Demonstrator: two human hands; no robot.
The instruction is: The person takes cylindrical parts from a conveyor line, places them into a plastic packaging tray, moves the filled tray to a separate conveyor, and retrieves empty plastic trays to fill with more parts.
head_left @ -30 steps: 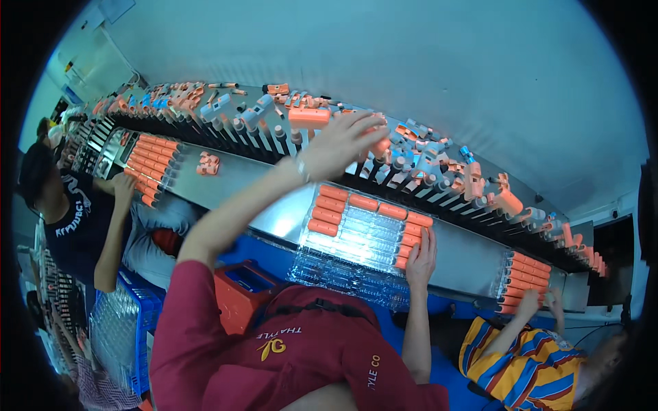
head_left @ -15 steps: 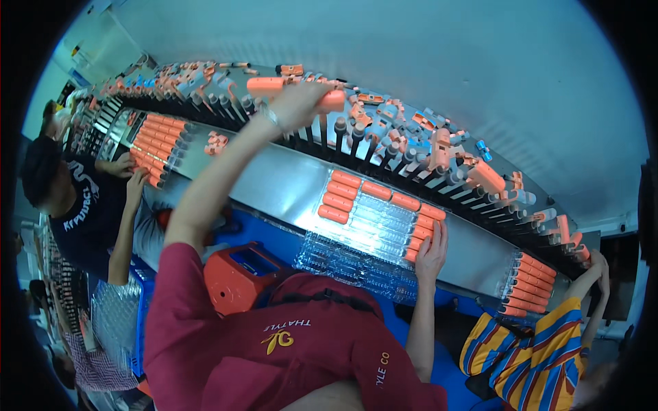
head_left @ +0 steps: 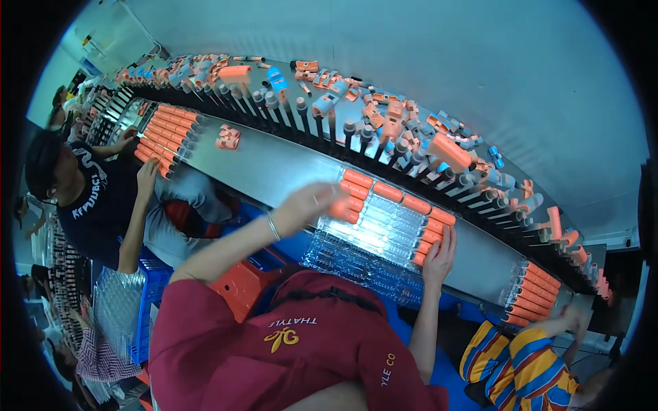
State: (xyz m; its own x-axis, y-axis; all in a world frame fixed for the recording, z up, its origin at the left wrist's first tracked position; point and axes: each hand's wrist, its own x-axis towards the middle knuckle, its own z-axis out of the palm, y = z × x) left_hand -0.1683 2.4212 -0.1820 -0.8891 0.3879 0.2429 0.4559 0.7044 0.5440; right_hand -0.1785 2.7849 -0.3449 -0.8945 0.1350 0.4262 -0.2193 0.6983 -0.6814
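Observation:
A clear plastic tray (head_left: 389, 231) lies on the metal bench, with orange plastic cylinders (head_left: 388, 192) along its left column, top row and right column. My left hand (head_left: 307, 207), blurred by motion, is at the tray's left side. An orange cylinder (head_left: 338, 205) shows as a smear at its fingertips, and the fingers look closed on it. My right hand (head_left: 440, 257) rests at the tray's right edge, its fingers stretched along the ends of the right-hand cylinders. Behind the tray runs a row of dark upright posts (head_left: 301, 113), some carrying orange or grey-blue parts.
Loose orange and grey parts (head_left: 404, 113) are heaped behind the posts. Filled trays lie left (head_left: 168, 137) and right (head_left: 534, 291). Small orange pieces (head_left: 227, 137) sit on the bench. Co-workers work at both sides. More clear trays (head_left: 363, 267) and a red stool (head_left: 243, 284) are near me.
My left hand has come down from the posts to the tray's left side, bringing an orange cylinder. My right hand stays at the tray's right edge. The view has shifted slightly.

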